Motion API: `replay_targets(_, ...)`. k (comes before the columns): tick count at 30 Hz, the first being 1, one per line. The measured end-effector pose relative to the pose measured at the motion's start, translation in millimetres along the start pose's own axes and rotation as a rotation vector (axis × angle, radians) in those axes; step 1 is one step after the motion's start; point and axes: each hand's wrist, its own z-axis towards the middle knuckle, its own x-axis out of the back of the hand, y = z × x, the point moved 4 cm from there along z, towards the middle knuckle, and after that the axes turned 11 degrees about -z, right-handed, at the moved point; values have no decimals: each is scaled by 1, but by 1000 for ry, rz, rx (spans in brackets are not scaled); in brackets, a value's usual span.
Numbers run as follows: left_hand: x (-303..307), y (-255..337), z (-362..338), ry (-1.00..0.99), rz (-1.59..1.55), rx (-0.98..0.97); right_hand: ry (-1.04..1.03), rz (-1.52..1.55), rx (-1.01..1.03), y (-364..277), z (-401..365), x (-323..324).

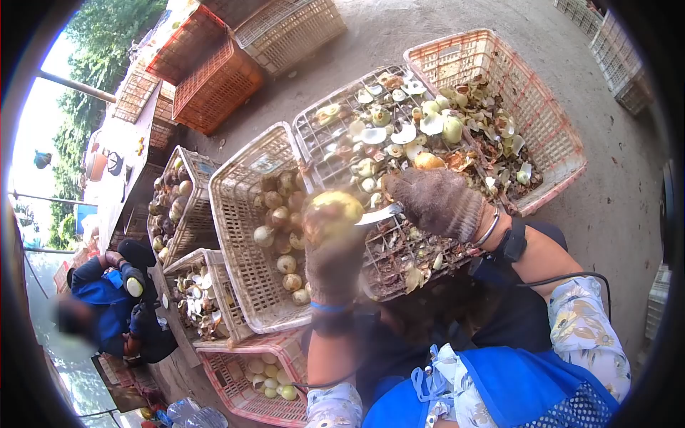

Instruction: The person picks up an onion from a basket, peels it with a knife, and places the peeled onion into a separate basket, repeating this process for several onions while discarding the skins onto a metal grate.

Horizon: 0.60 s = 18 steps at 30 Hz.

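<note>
My left hand (pixel 332 265), in a dark glove, holds up a round yellowish fruit (pixel 332 213) above the baskets. My right hand (pixel 437 202), also gloved, grips a knife (pixel 379 213) whose blade points left and touches the fruit's side. Both hands hover over a wire crate (pixel 312 130) covered with cut peels and shells. A white basket (pixel 238 235) just left of my left hand holds several whole fruits.
A pink basket (pixel 551 135) of peelings sits at the right. A red basket (pixel 230 381) of pale peeled fruits lies below. Another person (pixel 114 307) in blue works at the left beside more baskets. Stacked orange crates (pixel 214 78) stand at the back on concrete ground.
</note>
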Motion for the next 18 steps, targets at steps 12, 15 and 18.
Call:
replay_targets(12, 10, -20, 8, -147, 710, -20, -245, 960, -335, -7, -21, -19)
replay_targets(15, 12, -40, 9, 204, -378, 301, -23, 819, -424, -1, -11, 3)
replay_targets(18, -20, -28, -6, -144, 31, 269, 164, 762, -161, 3, 3, -5)
